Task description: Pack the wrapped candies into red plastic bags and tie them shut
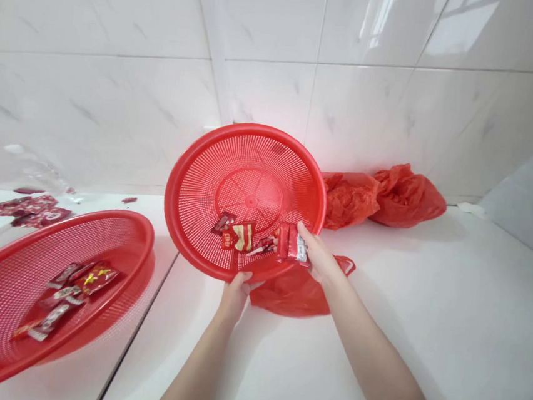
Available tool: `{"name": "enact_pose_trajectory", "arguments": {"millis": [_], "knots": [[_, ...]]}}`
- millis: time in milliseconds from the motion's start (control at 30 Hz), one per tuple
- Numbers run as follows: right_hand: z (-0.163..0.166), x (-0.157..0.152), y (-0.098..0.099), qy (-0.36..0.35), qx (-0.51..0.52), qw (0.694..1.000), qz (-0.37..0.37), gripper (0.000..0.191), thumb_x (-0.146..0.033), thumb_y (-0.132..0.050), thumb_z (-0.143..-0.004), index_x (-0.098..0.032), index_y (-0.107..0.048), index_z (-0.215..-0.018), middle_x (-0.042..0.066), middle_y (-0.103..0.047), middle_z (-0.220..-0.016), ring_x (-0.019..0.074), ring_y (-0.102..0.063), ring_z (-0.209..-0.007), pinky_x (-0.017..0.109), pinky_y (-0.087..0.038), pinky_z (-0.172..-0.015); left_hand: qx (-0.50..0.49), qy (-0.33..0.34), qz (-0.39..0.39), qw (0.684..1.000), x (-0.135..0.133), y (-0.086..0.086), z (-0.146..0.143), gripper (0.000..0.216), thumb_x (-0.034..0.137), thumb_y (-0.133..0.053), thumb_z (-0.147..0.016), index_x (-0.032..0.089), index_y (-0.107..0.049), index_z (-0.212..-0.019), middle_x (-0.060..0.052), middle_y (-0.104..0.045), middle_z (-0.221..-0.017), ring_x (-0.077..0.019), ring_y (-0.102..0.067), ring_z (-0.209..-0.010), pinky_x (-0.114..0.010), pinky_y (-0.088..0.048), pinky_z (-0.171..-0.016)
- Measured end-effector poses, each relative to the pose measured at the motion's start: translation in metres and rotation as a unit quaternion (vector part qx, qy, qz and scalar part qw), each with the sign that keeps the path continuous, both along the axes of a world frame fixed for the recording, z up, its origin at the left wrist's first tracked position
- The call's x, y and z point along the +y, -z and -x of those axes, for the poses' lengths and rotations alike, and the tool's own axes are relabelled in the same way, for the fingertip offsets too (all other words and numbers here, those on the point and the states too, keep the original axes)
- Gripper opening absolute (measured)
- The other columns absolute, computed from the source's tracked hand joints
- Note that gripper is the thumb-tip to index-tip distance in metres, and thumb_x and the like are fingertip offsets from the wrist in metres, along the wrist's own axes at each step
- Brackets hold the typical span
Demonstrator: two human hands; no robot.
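Step in hand, I'd judge: handling packets at the tilted basket (255, 152); putting in or taking out, can't tell. Right hand (316, 253) pinches red packets (288, 243), at least two, at its four o'clock; left hand (236, 290) pinches its rim at six. Next move calls for firm pinch, steady tilt. Counts: loose packets (238, 237) inside, about three; other basket (137, 228), one, at eight, overlapping wrappers (99, 277) uncountable; red bags (408, 200), three: two at three o'clock, one at five.

Bare forearms (373, 342) stretch forward, angled inward, the left hand (235, 294) gripping low, the right hand (316, 253) pinching slightly higher.
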State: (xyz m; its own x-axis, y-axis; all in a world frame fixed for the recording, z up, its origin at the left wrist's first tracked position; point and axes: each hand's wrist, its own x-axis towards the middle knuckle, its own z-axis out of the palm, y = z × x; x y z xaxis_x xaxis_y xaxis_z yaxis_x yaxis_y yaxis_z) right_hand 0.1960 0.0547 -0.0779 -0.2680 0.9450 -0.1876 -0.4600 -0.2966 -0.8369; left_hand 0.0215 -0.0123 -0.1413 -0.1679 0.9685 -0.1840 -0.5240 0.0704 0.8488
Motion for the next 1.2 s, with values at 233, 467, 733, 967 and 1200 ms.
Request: {"name": "enact_pose_trajectory", "arguments": {"millis": [233,467,733,967,1200], "knots": [[-0.011,0.002,-0.002,-0.012,-0.026,0.999,-0.016,0.033,-0.048,-0.070,-0.076,-0.017,-0.068,-0.084,0.007,-0.076,-0.079,0.0232,-0.073,-0.077,0.034,-0.059,-0.075,-0.030,-0.004,0.018,0.999,0.007,0.010,0.001,0.035,0.019,-0.066,-0.063,0.019,-0.066,-0.098,-0.005,-0.074,-0.096,-0.0283,-0.068,-0.096,-0.049,-0.053,-0.091],[-0.026,0.010,-0.003,0.016,-0.055,0.998,0.001,0.030,-0.045,-0.069,-0.075,-0.016,-0.069,-0.083,0.007,-0.075,-0.072,0.0239,-0.072,-0.067,0.033,-0.058,-0.063,-0.046,-0.002,0.028,0.999,0.010,0.013,0.005,0.029,0.019,-0.066,-0.064,0.018,-0.067,-0.093,-0.003,-0.074,-0.098,-0.0266,-0.068,-0.099,-0.046,-0.052,-0.094],[-0.054,0.014,-0.006,-0.004,-0.189,0.980,-0.059,0.038,-0.053,-0.071,-0.069,-0.016,-0.064,-0.071,0.002,-0.066,-0.059,0.0170,-0.061,-0.055,0.029,-0.047,-0.055,-0.038,-0.031,0.011,0.999,0.014,0.010,0.014,0.025,0.018,-0.068,-0.063,0.016,-0.068,-0.088,-0.004,-0.075,-0.091,-0.0256,-0.068,-0.096,-0.042,-0.056,-0.085],[-0.065,0.005,-0.012,-0.202,-0.496,0.819,-0.207,0.051,-0.060,-0.053,-0.080,-0.019,-0.042,-0.052,-0.005,-0.038,-0.048,0.0091,-0.035,-0.047,0.026,-0.028,-0.049,-0.052,-0.029,0.012,0.998,0.015,0.009,0.013,0.024,0.017,-0.069,-0.061,0.014,-0.070,-0.084,-0.006,-0.075,-0.090,-0.0229,-0.069,-0.088,-0.038,-0.057,-0.079],[-0.054,0.005,-0.006,-0.184,-0.520,0.795,-0.252,0.055,-0.066,-0.043,-0.085,-0.020,-0.035,-0.056,-0.004,-0.034,-0.054,0.0103,-0.032,-0.052,0.027,-0.029,-0.051,-0.052,-0.030,0.014,0.998,0.014,0.010,0.013,0.021,0.018,-0.069,-0.060,0.013,-0.071,-0.081,-0.006,-0.075,-0.089,-0.0226,-0.069,-0.088,-0.036,-0.057,-0.076]]}}
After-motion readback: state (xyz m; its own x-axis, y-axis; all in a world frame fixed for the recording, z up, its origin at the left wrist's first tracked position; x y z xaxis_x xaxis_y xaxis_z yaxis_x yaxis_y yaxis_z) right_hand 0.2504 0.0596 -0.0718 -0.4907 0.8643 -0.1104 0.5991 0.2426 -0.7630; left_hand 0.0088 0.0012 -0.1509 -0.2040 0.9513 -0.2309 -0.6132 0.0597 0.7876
